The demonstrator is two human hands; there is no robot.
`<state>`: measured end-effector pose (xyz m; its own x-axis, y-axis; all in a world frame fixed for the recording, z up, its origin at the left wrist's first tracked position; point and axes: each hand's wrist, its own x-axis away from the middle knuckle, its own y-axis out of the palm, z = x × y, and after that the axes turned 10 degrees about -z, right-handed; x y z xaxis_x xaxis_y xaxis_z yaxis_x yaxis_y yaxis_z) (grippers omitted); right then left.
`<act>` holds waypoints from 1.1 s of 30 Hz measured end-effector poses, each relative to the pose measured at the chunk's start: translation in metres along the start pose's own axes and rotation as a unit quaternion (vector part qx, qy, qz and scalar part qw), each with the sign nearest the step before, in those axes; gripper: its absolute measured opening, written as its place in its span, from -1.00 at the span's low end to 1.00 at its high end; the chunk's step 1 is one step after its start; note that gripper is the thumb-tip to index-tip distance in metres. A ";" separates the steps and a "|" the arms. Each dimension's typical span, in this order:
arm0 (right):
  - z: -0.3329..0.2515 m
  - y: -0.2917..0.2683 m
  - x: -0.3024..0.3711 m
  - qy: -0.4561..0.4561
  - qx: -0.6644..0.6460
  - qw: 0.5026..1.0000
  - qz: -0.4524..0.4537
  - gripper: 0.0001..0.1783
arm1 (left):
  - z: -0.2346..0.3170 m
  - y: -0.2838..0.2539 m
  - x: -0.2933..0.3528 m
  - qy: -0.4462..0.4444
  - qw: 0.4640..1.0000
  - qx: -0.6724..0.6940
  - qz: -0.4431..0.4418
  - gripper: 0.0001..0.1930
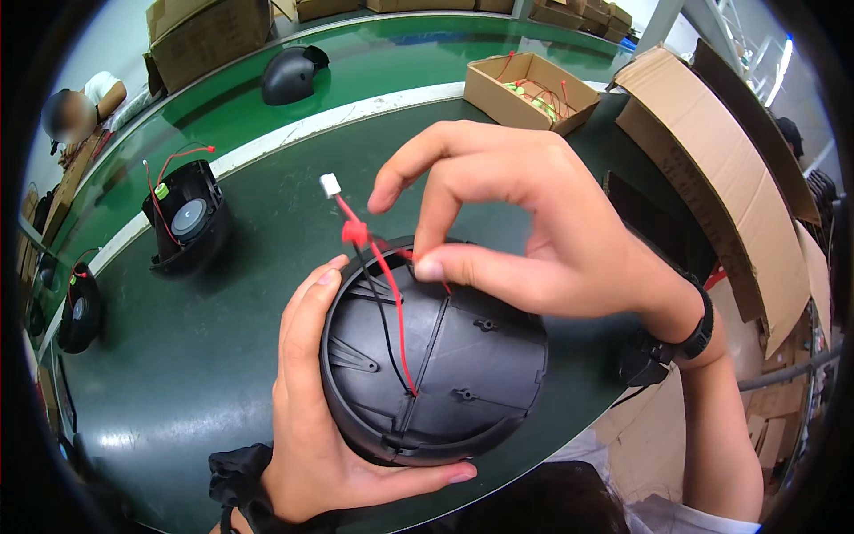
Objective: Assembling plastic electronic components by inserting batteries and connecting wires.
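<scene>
My left hand (311, 427) wraps around the side of a black round plastic housing (485, 365), its hollow face turned up, showing ribs and small screw posts. From a seam in its middle rise a red and a black wire (398, 329), which pass a red connector (354, 233) and end near a white plug (330, 185). At the far rim my right hand (525, 222) pinches thumb and index finger together on a thin red wire (403, 254), mostly hidden by the fingertips. Its other fingers curl above.
Left on the dark green bench stands a black housing (191, 222) with a round speaker and wires; another (80, 307) lies farther left. A black shell (292, 76) sits on the green belt. A cardboard box (507, 105) holds wired parts. Large cartons (712, 160) stand right; a person (80, 111) is far left.
</scene>
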<state>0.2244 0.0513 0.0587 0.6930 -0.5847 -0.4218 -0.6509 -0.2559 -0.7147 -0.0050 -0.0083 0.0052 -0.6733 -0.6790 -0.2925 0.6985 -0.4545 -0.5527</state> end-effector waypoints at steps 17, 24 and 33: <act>-0.012 -0.003 0.004 0.007 0.099 0.992 -0.080 -0.94 | -0.002 0.001 0.000 0.006 1.000 -0.025 0.010 0.43; -0.011 -0.004 0.001 0.001 0.156 0.987 -0.041 -0.93 | -0.003 0.002 -0.001 0.032 0.999 -0.014 0.009 0.42; -0.018 -0.009 -0.006 -0.007 0.202 0.972 -0.123 -0.93 | -0.006 0.002 -0.003 0.038 0.999 0.000 0.003 0.41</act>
<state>0.2206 0.0432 0.0775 0.8183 -0.5327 -0.2159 -0.2923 -0.0623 -0.9543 -0.0028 -0.0037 0.0007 -0.6856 -0.6356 -0.3549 0.7027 -0.4504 -0.5508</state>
